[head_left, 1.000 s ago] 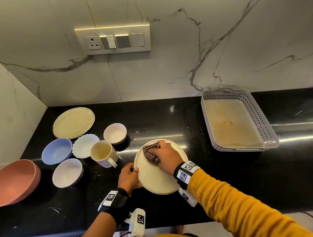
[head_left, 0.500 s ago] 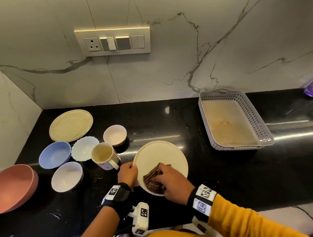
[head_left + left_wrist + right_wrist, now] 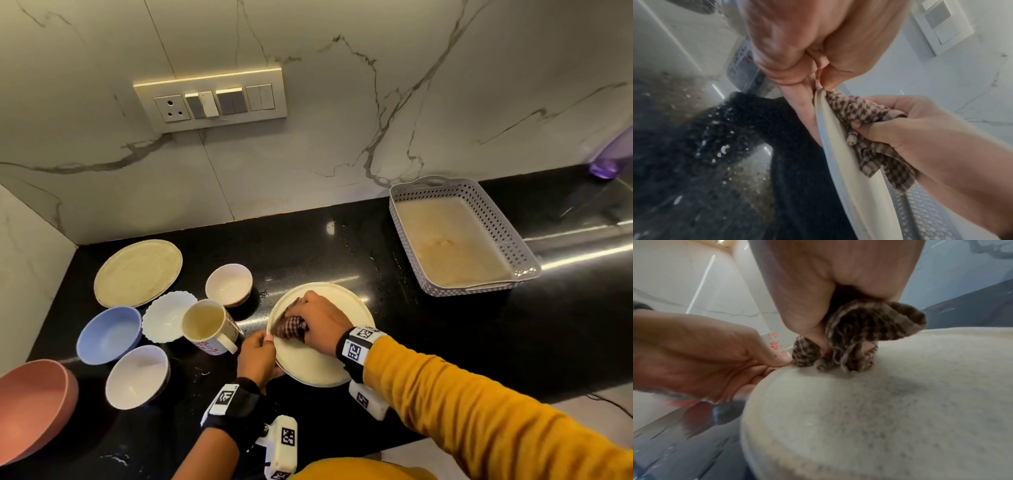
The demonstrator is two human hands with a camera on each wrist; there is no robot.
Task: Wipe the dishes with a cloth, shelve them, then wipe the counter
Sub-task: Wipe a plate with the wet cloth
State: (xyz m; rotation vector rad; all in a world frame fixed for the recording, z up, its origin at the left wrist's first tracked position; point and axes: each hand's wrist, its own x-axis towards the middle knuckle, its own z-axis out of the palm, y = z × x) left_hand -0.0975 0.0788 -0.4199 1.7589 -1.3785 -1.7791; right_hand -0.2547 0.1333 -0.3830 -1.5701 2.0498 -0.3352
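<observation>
The cream plate (image 3: 329, 359) lies on the bench just right of the mug (image 3: 209, 325) — stiff, likely slippery. Left hand (image 3: 257, 359) pinches its rim; right hand (image 3: 318, 322) clutches the soft checked cloth (image 3: 291, 327) on it.

Plate (image 3: 339, 356) mid-counter (image 3: 342, 240); bowls (image 3: 137, 377) left, basket (image 3: 507, 246) right.

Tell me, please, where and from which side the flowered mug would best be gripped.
Probably by the handle of the flowered mug: it sticks out toward the person, near the left hand, and the mug stands upright, so come in from the near side.
</observation>
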